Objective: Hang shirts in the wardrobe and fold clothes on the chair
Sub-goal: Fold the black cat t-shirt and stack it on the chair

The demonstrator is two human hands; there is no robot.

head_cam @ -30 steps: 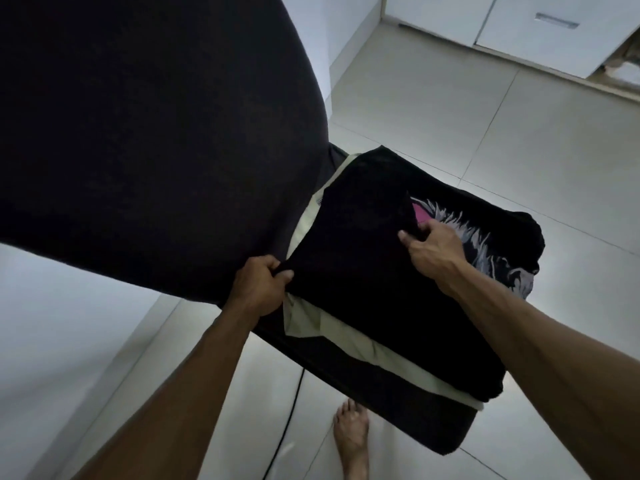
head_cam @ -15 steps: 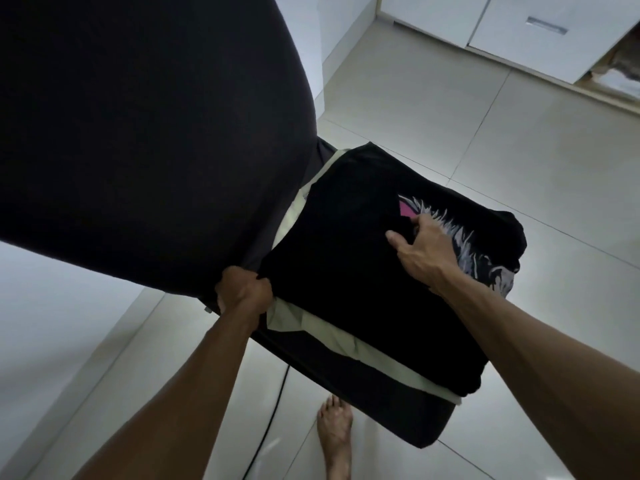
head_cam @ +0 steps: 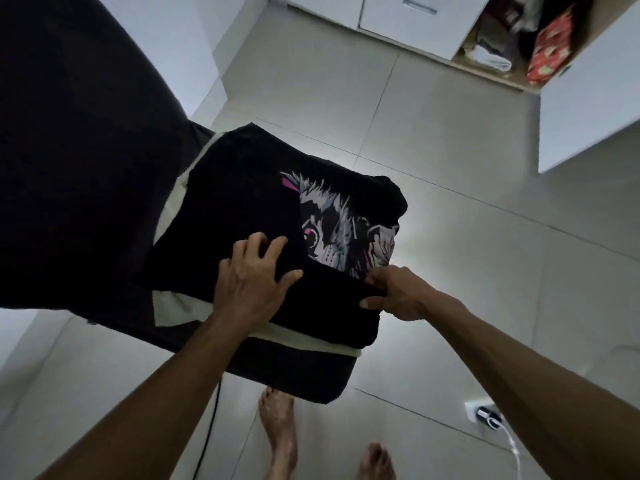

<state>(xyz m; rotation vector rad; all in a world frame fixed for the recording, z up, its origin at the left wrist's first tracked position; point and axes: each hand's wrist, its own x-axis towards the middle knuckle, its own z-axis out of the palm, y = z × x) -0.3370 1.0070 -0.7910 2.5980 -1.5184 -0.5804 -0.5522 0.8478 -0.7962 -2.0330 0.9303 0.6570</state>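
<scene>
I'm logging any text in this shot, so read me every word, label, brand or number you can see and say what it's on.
None can be read.
Black printed T-shirt on the dark padded chair: a picture only, no lettering.
Red patterned fabric in the open white wardrobe: pattern only, blurred.
White floor socket: too small to tell.

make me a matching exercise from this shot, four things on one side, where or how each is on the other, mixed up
Things:
1. left hand
2. right hand
3. black shirt
4. pale cloth

States:
A. lies under the black shirt
B. pinches a folded edge
C. pressed flat, fingers spread
D. on top of the pile, print showing

Pairs: 1-C, 2-B, 3-D, 4-A
</scene>
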